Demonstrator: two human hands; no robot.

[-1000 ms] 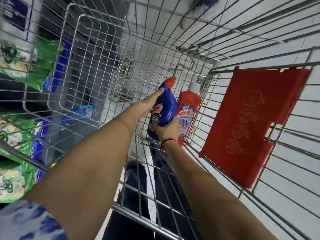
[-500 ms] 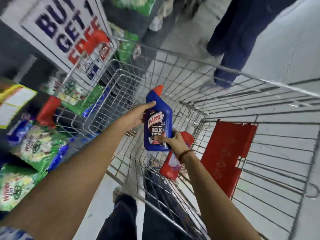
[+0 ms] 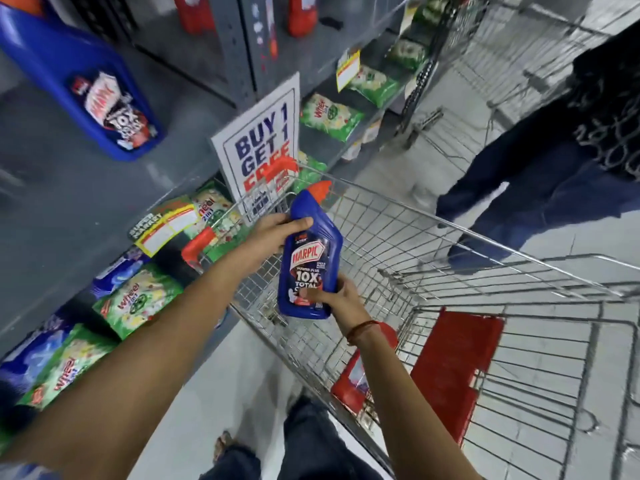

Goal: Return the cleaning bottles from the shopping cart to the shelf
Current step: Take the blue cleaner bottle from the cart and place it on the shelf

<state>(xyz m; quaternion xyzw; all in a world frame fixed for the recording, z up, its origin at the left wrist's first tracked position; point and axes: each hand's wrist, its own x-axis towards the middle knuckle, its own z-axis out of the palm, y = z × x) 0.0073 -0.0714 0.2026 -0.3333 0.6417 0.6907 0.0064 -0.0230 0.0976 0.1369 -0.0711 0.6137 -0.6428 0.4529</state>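
Blue Harpic bottle (image 3: 309, 258) held upright above the shopping cart (image 3: 450, 258), red nozzle cap at top, label facing camera. Left hand (image 3: 273, 233) wrapped around the bottle's upper left side, thumb across the shoulder just under the neck. Right hand (image 3: 341, 299) clamped on the lower right corner, thumb pressed over the label's bottom edge, red thread band at the wrist. Both hands closed on the same bottle, bottle clear of the cart wires. Red bottle (image 3: 360, 372) lying in the cart basket below the right forearm, partly hidden by it, close beside the red seat flap (image 3: 453, 368). Grey shelf (image 3: 69, 188) to the left, with another blue bottle (image 3: 86, 84) standing on it, blurred. Red bottles further back on the shelf, cut off by the top edge. "BUY 1 GET 1 FREE" sign (image 3: 265, 147) fixed at the shelf front, just behind the cart's far corner. Green detergent packs (image 3: 136, 303) on the lower shelf level. Second person (image 3: 561, 161) in dark clothes standing past the cart, upper right.
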